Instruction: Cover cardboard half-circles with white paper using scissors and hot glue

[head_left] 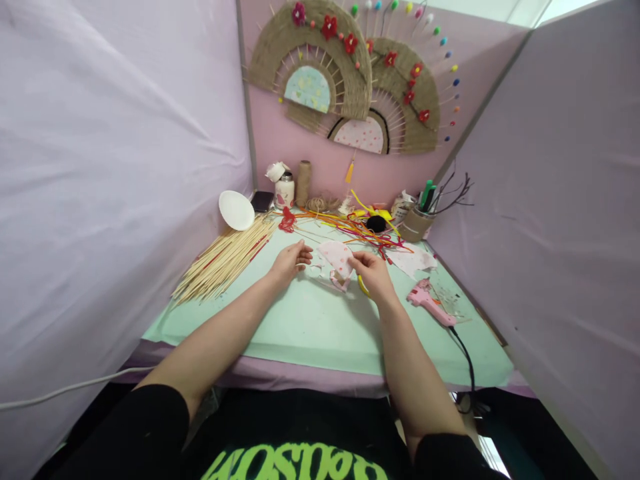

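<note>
My right hand (369, 270) pinches the right edge of a pale pink semicircular piece with red spots (334, 255), held above the green table cover. To its left, my left hand (293, 261) has its fingers apart and slightly curled, with nothing in them. Small scraps of the same spotted material (340, 281) lie below the piece. A yellow-handled tool (363, 287) is partly hidden behind my right hand.
Thin wooden sticks (223, 260) lie left, beside a white dish (237, 211). Colored fuzzy stems (345, 227) spread across the back. A pink glue gun (433, 303) with a black cord lies right, near a pen holder (416, 225). Two twine fans (350, 80) hang behind.
</note>
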A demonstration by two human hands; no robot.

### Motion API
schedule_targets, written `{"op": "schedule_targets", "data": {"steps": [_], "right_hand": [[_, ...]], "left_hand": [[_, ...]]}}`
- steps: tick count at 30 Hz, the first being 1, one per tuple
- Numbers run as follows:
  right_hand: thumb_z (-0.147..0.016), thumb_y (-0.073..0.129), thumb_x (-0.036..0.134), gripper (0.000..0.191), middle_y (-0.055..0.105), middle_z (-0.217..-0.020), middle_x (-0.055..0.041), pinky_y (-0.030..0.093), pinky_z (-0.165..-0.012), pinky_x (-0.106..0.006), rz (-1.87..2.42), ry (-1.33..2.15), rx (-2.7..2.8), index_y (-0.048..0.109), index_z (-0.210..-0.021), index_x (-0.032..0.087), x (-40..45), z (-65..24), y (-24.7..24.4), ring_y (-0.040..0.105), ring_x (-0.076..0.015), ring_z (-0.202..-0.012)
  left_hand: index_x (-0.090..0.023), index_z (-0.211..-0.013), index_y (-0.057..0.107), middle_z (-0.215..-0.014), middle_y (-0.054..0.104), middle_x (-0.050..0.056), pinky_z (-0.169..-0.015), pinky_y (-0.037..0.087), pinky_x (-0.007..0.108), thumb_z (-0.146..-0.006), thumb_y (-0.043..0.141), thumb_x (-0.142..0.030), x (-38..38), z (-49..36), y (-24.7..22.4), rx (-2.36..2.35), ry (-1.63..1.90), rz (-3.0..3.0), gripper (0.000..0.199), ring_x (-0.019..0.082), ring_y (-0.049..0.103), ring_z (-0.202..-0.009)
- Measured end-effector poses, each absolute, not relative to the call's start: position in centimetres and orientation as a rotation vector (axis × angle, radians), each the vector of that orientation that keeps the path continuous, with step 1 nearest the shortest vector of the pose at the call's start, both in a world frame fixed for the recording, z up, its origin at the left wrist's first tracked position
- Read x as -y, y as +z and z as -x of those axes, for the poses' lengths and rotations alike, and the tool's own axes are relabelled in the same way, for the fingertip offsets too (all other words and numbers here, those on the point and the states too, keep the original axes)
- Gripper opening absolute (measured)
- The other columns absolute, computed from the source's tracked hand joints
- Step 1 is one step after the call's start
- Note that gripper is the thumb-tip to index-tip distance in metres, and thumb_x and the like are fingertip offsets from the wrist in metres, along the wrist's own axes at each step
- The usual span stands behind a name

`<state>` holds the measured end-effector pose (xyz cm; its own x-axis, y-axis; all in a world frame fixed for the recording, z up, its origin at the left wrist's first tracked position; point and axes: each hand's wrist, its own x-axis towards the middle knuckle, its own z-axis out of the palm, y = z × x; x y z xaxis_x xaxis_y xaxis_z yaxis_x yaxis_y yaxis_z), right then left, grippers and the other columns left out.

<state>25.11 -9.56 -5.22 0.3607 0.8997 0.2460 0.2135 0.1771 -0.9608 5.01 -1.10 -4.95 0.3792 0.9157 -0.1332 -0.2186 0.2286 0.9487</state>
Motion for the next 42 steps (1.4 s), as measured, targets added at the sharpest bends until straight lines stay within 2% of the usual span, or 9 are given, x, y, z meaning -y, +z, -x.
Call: {"op": "schedule_targets", "data": {"steps": [7, 14, 18, 22, 26, 31, 35, 39, 42], "right_hand": [[-0.070, 0.065, 0.047, 0.035, 0.060, -0.074, 0.0001, 0.039, -0.055, -0.024, 1.237, 0.421, 0.826, 0.061, -0.087, 0.016, 9.9, -25.5, -4.5, 0.048, -0.0101, -0.059], [-0.074, 0.059, 0.050, 0.035, 0.055, -0.075, 0.0012, 0.041, -0.056, -0.024, 1.257, 0.237, 0.721, 0.053, -0.089, 0.019, 9.9, -25.7, -4.3, 0.049, -0.0107, -0.061], [-0.077, 0.058, 0.046, 0.030, 0.059, -0.083, -0.0025, 0.046, -0.063, -0.027, 1.310, 0.166, 0.835, 0.055, -0.089, 0.018, 10.2, -25.7, -4.2, 0.054, -0.0141, -0.071], [-0.084, 0.055, 0.034, 0.016, 0.059, -0.092, -0.0074, 0.047, -0.074, -0.033, 1.338, -0.152, 1.135, 0.062, -0.085, 0.020, 10.7, -24.7, -4.3, 0.055, -0.0192, -0.085], [-0.087, 0.051, 0.024, 0.015, 0.059, -0.091, -0.0086, 0.045, -0.084, -0.039, 1.332, -0.281, 1.427, 0.066, -0.084, 0.023, 11.2, -22.6, -4.4, 0.054, -0.0224, -0.092], [-0.084, 0.059, 0.031, 0.016, 0.059, -0.095, -0.0092, 0.046, -0.083, -0.039, 1.274, -0.193, 1.594, 0.067, -0.096, 0.023, 11.0, -21.1, -4.7, 0.055, -0.0237, -0.093], [-0.083, 0.060, 0.037, 0.020, 0.060, -0.096, -0.0093, 0.046, -0.080, -0.037, 1.365, -0.102, 1.428, 0.065, -0.093, 0.020, 10.4, -22.9, -5.2, 0.056, -0.0223, -0.091], [-0.084, 0.054, 0.027, 0.017, 0.064, -0.086, -0.0081, 0.045, -0.076, -0.034, 1.676, 0.104, 1.507, 0.067, -0.087, 0.017, 9.8, -25.3, -6.1, 0.057, -0.0204, -0.080], [-0.081, 0.044, 0.011, 0.029, 0.067, -0.099, -0.0098, 0.042, -0.085, -0.036, 1.764, 0.096, 1.677, 0.069, -0.096, 0.017, 9.7, -26.0, -6.7, 0.057, -0.0224, -0.094]], "left_hand": [[-0.017, -0.081, 0.061, -0.073, 0.063, 0.002, -0.057, 0.040, 0.020, -0.074, 0.060, -0.029, 0.8, -4.9, -5.1, -0.997, 1.051, -1.259, 0.014, 0.011, 0.058, -0.065], [-0.020, -0.084, 0.066, -0.082, 0.065, 0.003, -0.072, 0.044, 0.026, -0.069, 0.065, -0.021, 2.6, -6.1, -6.5, -0.893, 0.944, -1.834, 0.015, 0.017, 0.058, -0.078], [-0.019, -0.087, 0.068, -0.093, 0.066, 0.007, -0.077, 0.046, 0.028, -0.065, 0.072, -0.024, 3.7, -6.8, -5.5, -0.869, 0.857, -1.858, 0.023, 0.020, 0.059, -0.087], [-0.016, -0.104, 0.064, -0.104, 0.067, 0.011, -0.086, 0.046, 0.032, -0.069, 0.074, -0.036, 4.5, -7.0, -2.9, -0.795, 0.673, -1.533, 0.042, 0.021, 0.062, -0.095], [-0.013, -0.096, 0.064, -0.105, 0.069, 0.015, -0.092, 0.046, 0.033, -0.077, 0.067, -0.047, 4.8, -7.4, -1.5, -0.609, 0.591, -1.174, 0.039, 0.020, 0.064, -0.098], [-0.013, -0.092, 0.061, -0.087, 0.070, 0.010, -0.082, 0.051, 0.031, -0.082, 0.063, -0.037, 3.6, -7.3, -2.5, -0.615, 0.784, -1.021, 0.026, 0.015, 0.067, -0.079], [-0.014, -0.090, 0.062, -0.083, 0.069, 0.008, -0.074, 0.052, 0.031, -0.077, 0.068, -0.040, 1.3, -5.6, -3.3, -0.717, 0.715, -1.164, 0.030, 0.016, 0.066, -0.075], [-0.015, -0.079, 0.066, -0.069, 0.064, 0.001, -0.061, 0.045, 0.023, -0.075, 0.066, -0.040, -0.5, -3.2, -3.1, -0.939, 0.903, -1.478, 0.026, 0.013, 0.057, -0.063], [-0.016, -0.073, 0.070, -0.071, 0.066, 0.001, -0.060, 0.041, 0.022, -0.073, 0.066, -0.034, -0.8, -2.2, -2.9, -1.035, 0.873, -1.749, 0.019, 0.015, 0.056, -0.068]]}}
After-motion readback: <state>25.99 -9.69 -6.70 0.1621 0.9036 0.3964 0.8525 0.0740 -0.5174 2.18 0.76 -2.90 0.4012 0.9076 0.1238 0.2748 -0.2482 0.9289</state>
